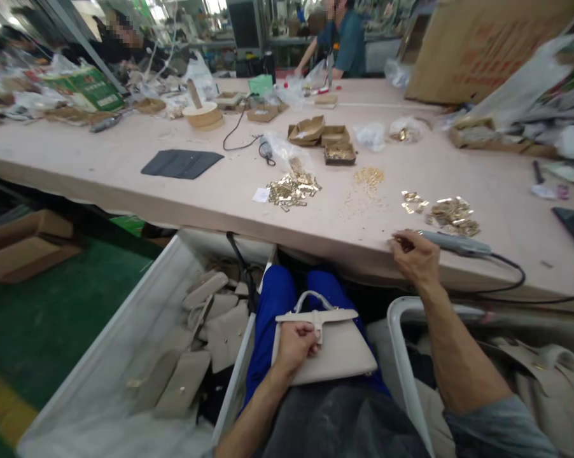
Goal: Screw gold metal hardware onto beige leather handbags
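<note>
A beige handbag with a top handle and a front flap rests on my lap. My left hand lies against its front, fingers curled together at the narrow flap tab. At the table's front edge is my right hand, its fingertips pinched together. Whatever is between them is too small to make out. Just behind that hand, a grey corded electric screwdriver lies on the table. Flat gold metal plates sit in a pile beyond it, and tiny gold pieces are scattered to their left.
On my left a white bin holds several beige bags; another white-rimmed bin with bags stands on my right. The table also carries more gold hardware, small cardboard boxes and a dark mat. A co-worker is across the table.
</note>
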`<state>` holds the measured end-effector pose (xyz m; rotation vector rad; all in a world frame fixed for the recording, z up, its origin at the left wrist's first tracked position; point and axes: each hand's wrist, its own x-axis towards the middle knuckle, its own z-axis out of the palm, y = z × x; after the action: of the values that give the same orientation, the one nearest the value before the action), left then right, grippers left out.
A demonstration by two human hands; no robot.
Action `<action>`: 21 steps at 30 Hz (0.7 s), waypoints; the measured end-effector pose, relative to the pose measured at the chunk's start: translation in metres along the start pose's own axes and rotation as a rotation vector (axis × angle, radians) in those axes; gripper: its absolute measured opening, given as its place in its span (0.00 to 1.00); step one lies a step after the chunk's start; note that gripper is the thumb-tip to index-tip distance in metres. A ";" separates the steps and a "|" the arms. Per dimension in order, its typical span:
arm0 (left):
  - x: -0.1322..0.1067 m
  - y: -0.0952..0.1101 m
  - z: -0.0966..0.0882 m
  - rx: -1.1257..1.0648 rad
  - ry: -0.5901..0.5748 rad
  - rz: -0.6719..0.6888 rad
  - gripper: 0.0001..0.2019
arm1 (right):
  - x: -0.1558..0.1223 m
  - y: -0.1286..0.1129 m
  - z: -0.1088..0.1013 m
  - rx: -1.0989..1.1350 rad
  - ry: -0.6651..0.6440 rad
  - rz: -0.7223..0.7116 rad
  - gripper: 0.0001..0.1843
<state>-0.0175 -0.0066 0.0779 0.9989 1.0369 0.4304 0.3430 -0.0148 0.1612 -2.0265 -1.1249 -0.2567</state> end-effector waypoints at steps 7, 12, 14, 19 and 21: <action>0.001 -0.006 0.000 -0.069 0.035 -0.041 0.19 | -0.025 -0.014 -0.018 -0.069 0.009 0.147 0.06; 0.003 -0.005 0.001 -0.093 0.010 -0.039 0.21 | -0.087 -0.057 -0.009 0.574 -0.160 0.431 0.21; 0.004 -0.004 0.001 -0.099 0.001 -0.039 0.21 | -0.117 -0.069 0.003 0.790 -0.336 0.510 0.25; 0.002 0.000 0.000 -0.100 -0.059 -0.033 0.19 | -0.172 -0.090 0.026 0.877 -0.630 0.673 0.21; 0.002 0.000 0.000 -0.110 -0.059 -0.027 0.18 | -0.181 -0.095 0.030 0.861 -0.675 0.694 0.21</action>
<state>-0.0169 -0.0051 0.0770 0.8934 0.9623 0.4293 0.1564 -0.0791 0.1000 -1.5629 -0.6210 1.1361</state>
